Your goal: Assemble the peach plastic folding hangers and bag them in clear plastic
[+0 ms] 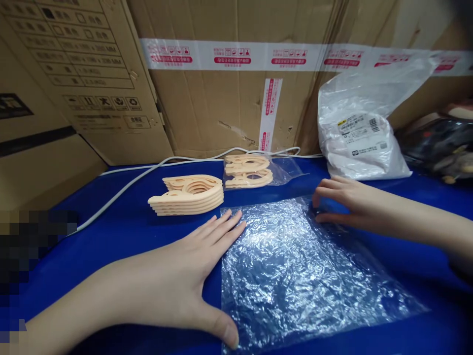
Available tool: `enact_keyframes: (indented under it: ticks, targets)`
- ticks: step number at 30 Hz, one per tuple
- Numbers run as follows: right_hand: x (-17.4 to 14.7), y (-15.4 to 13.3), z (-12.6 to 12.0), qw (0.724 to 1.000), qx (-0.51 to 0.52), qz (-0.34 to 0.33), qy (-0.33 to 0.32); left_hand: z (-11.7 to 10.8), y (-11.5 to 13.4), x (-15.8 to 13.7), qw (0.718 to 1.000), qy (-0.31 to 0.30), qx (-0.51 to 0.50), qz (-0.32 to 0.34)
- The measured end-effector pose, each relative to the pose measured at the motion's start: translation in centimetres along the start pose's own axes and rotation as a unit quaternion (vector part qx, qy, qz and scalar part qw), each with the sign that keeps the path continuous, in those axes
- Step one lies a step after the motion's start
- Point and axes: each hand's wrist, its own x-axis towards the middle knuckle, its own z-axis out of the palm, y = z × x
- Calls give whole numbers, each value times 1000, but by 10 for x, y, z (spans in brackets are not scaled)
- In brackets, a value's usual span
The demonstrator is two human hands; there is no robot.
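A crinkled clear plastic bag (295,266) lies flat on the blue tabletop in front of me. My left hand (195,266) is open, fingers spread, with its fingertips and thumb resting on the bag's left edge. At the far right corner, my right hand (336,199) has curled fingers, and its thumb and fingertips come together on the plastic. Beyond my left fingers sits a stack of several cream plastic folding hangers (188,195). Right of that stack, more cream hangers (247,170) lie inside a small clear bag.
A white plastic package (358,133) with a printed label stands at the back right, near a dark bagged bundle (439,143). Large cardboard boxes (229,103) wall off the back and left. A white cable (129,185) runs along the table's rear and left.
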Motion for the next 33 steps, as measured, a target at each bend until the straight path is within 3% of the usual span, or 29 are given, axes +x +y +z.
enact_keyframes:
  ticks: [3, 9, 12, 15, 18, 25, 33]
  targets:
    - [-2, -6, -2, 1000, -9, -2, 0, 0, 1, -3, 1000, 10, 15, -7]
    - [0, -23, -5, 994, -53, -48, 82, 1, 1, -6, 999, 35, 13, -14]
    - [1, -30, -9, 993, -24, -33, 109, 0, 3, -3, 999, 33, 18, -16]
    - [2, -38, -13, 995, 88, -21, 36, -2, 5, -3, 999, 33, 25, -7]
    - [2, -45, -14, 983, 169, -61, -46, -4, 6, -4, 999, 23, 25, -1]
    - [-1, -57, 4, 977, 140, -148, -57, -4, 6, -5, 999, 23, 25, 16]
    - [0, -66, 18, 971, 158, -173, -53, -7, 7, -5, 999, 8, -40, 20]
